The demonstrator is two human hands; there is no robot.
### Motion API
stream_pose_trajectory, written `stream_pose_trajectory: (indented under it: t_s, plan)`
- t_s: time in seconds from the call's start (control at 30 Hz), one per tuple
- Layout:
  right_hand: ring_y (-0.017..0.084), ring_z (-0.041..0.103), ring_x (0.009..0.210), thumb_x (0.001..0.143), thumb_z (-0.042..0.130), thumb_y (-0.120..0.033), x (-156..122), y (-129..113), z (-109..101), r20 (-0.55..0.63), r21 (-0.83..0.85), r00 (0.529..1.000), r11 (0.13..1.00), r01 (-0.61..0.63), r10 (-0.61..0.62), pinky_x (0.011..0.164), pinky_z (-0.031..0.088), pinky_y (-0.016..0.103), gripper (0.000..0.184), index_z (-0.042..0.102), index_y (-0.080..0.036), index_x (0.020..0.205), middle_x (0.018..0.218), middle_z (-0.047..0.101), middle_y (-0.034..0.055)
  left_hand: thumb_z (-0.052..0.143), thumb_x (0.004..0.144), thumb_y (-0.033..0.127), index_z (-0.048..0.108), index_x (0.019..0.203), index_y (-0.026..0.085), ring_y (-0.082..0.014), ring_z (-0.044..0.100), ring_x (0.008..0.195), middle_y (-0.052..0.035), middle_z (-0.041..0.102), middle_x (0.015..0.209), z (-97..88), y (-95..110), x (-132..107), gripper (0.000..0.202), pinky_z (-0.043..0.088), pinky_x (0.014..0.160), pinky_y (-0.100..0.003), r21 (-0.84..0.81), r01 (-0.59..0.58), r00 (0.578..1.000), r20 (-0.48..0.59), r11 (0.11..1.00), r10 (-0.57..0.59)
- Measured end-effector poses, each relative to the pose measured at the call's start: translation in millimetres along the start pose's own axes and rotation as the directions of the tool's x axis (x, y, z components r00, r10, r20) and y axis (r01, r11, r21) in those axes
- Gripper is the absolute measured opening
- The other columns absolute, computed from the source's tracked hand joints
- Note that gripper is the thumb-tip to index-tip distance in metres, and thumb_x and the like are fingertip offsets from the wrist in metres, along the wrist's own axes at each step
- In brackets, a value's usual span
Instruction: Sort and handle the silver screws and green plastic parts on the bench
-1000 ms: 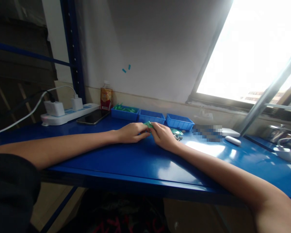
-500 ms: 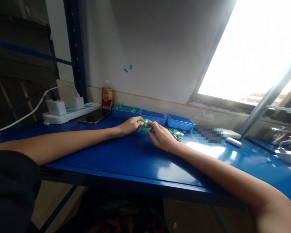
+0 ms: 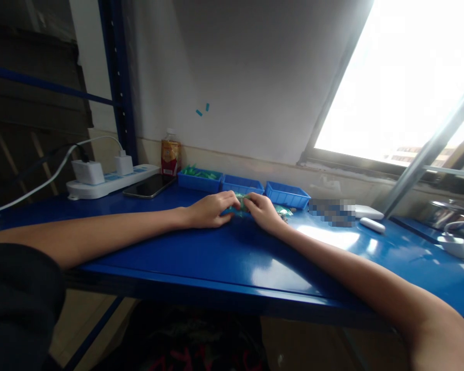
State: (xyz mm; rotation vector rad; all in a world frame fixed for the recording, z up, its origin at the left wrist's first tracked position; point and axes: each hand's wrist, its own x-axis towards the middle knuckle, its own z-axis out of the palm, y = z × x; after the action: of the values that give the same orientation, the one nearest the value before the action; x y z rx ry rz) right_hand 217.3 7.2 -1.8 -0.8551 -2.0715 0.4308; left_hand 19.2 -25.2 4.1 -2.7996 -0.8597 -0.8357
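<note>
The left hand point(image 3: 211, 210) and right hand point(image 3: 263, 210), partly curled, are pinching a green packet point(image 3: 240, 197) between them, seemingly to steady it from both sides, while bins point(image 3: 288, 197) are sitting just beyond.

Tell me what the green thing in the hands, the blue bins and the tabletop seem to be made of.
Green piece: probably thin plastic film, shiny, since it looks crinkled and glints. Blue bins: likely moulded plastic, faintly glossy, with ribbed walls. Tabletop: perhaps painted metal, given its smooth, glossy blue surface with bright reflections.
</note>
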Motion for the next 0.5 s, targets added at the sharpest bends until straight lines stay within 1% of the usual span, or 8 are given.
stream_pose_trajectory:
  t_s: [0.07, 0.13, 0.2, 0.27, 0.3, 0.33, 0.4, 0.5]
  plan:
    - [0.012, 0.047, 0.058, 0.086, 0.044, -0.033, -3, -3, 2, -0.059, -0.066, 0.996, 0.996, 0.059, -0.063, 0.055, 0.035, 0.024, 0.024, 0.057, -0.018, 0.072, 0.062, 0.054, -0.0013, 0.048, 0.086, 0.023, 0.056, 0.099, 0.016, -0.0197, 0.055, 0.093, -0.0081, 0.058, 0.098, 0.5, -1, 0, 0.017, 0.043, 0.086, -0.03, -0.009, 0.017, 1.0, -0.02, 1.0, -0.017]
    - [0.013, 0.05, 0.061, 0.088, 0.044, -0.031, -7, -6, 2, -0.073, -0.155, 0.985, 0.978, 0.143, -0.156, 0.059, 0.038, 0.024, 0.022, 0.061, -0.018, 0.084, 0.069, 0.058, 0.0008, 0.043, 0.091, 0.033, 0.058, 0.098, 0.015, -0.0202, 0.056, 0.092, -0.0084, 0.06, 0.096, 0.9, -2, 1, 0.024, 0.043, 0.085, -0.031, -0.065, 0.092, 0.995, -0.043, 0.994, -0.095]
    - [0.015, 0.054, 0.069, 0.09, 0.043, -0.03, -11, -9, 2, -0.019, -0.262, 0.966, 0.934, 0.243, -0.257, 0.065, 0.041, 0.025, 0.023, 0.062, -0.019, 0.097, 0.079, 0.061, 0.0038, 0.031, 0.095, 0.044, 0.06, 0.091, 0.015, -0.0196, 0.058, 0.085, -0.0073, 0.063, 0.089, 1.0, -4, 2, 0.041, 0.043, 0.08, -0.03, -0.177, 0.217, 0.973, -0.04, 0.96, -0.227]
    - [0.017, 0.057, 0.075, 0.092, 0.041, -0.029, -14, -13, 1, 0.082, -0.364, 0.94, 0.868, 0.337, -0.331, 0.07, 0.042, 0.026, 0.026, 0.06, -0.019, 0.107, 0.086, 0.062, 0.0065, 0.017, 0.095, 0.051, 0.062, 0.079, 0.014, -0.0184, 0.058, 0.076, -0.0058, 0.064, 0.078, 0.8, -6, 3, 0.06, 0.043, 0.074, -0.029, -0.276, 0.347, 0.932, -0.001, 0.896, -0.362]
    - [0.017, 0.057, 0.077, 0.093, 0.04, -0.028, -15, -14, 0, 0.129, -0.401, 0.927, 0.837, 0.373, -0.351, 0.071, 0.042, 0.027, 0.027, 0.059, -0.019, 0.11, 0.087, 0.061, 0.0073, 0.014, 0.095, 0.053, 0.061, 0.072, 0.014, -0.0179, 0.058, 0.071, -0.005, 0.063, 0.072, 0.6, -8, 4, 0.065, 0.042, 0.071, -0.028, -0.302, 0.397, 0.912, 0.021, 0.866, -0.411]
    - [0.018, 0.057, 0.078, 0.094, 0.04, -0.028, -16, -15, 0, 0.168, -0.425, 0.917, 0.813, 0.399, -0.362, 0.071, 0.042, 0.027, 0.028, 0.059, -0.018, 0.111, 0.087, 0.061, 0.0077, 0.015, 0.094, 0.055, 0.06, 0.066, 0.014, -0.0174, 0.057, 0.067, -0.0041, 0.062, 0.067, 0.4, -9, 5, 0.066, 0.041, 0.069, -0.028, -0.315, 0.434, 0.894, 0.04, 0.844, -0.446]
    - [0.018, 0.057, 0.08, 0.094, 0.041, -0.028, -17, -17, -1, 0.218, -0.445, 0.904, 0.787, 0.427, -0.367, 0.072, 0.042, 0.027, 0.027, 0.058, -0.018, 0.113, 0.088, 0.061, 0.0079, 0.026, 0.092, 0.055, 0.056, 0.061, 0.015, -0.0163, 0.054, 0.063, -0.0023, 0.06, 0.062, 0.1, -11, 6, 0.059, 0.038, 0.064, -0.026, -0.322, 0.468, 0.877, 0.059, 0.823, -0.476]
    - [0.019, 0.057, 0.085, 0.093, 0.044, -0.029, -16, -19, -1, 0.247, -0.453, 0.902, 0.781, 0.43, -0.354, 0.075, 0.043, 0.028, 0.027, 0.056, -0.018, 0.115, 0.094, 0.061, 0.0085, 0.042, 0.087, 0.046, 0.056, 0.067, 0.016, -0.0147, 0.051, 0.059, 0.0004, 0.058, 0.061, -0.1, -12, 7, 0.039, 0.035, 0.058, -0.024, -0.308, 0.47, 0.871, 0.008, 0.827, -0.492]
